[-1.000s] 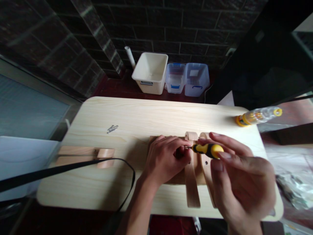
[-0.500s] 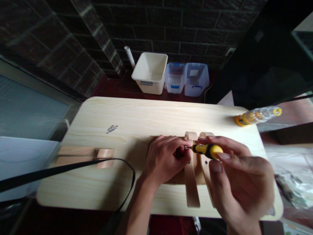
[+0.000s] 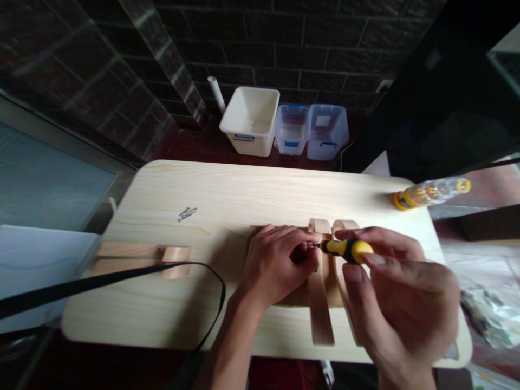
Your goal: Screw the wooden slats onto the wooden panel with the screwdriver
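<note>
My right hand (image 3: 400, 292) grips the handle of a yellow and black screwdriver (image 3: 345, 249), its fingertips around the rounded end. The shaft points left to the fingertips of my left hand (image 3: 278, 262), which are pinched together around the tip; a small dark piece may be between them, too small to name. Beneath my left hand lies a brown wooden board (image 3: 292, 299). Across it rest two curved light wooden strips, the nearer-left one (image 3: 320, 314) and another (image 3: 344, 281) partly hidden by my right hand.
Screws (image 3: 187, 214) lie in a small pile on the table (image 3: 244, 189). Wooden pieces (image 3: 130, 250) are at the left, crossed by a black strap (image 3: 122, 275). An orange-based clear bottle (image 3: 430, 194) stands at the back right. Bins (image 3: 252, 116) are on the floor beyond.
The fingers of my right hand have shifted slightly on the screwdriver handle, and the hand sits a little farther right. My left hand remains at the screwdriver tip.
</note>
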Motion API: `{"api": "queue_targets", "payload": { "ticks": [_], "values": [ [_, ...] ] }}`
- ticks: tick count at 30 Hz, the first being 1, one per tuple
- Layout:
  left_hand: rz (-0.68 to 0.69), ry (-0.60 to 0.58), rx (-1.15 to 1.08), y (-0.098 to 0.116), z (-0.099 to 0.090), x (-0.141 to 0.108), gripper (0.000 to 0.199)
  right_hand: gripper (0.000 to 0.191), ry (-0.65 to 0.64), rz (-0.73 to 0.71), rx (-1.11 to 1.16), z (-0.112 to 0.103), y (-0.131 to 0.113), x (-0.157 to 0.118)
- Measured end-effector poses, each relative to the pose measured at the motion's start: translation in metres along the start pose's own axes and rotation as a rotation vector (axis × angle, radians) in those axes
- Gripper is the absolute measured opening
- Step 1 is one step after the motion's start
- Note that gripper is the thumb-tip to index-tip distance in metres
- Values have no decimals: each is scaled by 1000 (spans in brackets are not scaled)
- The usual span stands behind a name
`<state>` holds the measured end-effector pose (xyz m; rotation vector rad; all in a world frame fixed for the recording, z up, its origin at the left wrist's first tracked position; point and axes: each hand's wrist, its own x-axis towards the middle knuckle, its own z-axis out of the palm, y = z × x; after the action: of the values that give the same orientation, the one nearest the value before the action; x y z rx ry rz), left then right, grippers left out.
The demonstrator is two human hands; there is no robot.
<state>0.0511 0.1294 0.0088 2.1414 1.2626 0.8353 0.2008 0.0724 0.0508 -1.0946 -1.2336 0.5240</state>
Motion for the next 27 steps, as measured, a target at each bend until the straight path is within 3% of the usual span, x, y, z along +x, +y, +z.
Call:
{"api": "queue_targets", "payload": {
  "ticks": [27],
  "values": [
    [-13,-31,44,2,-1,0,15,30,-39,-4,18,3,1,0]
  ]
}}
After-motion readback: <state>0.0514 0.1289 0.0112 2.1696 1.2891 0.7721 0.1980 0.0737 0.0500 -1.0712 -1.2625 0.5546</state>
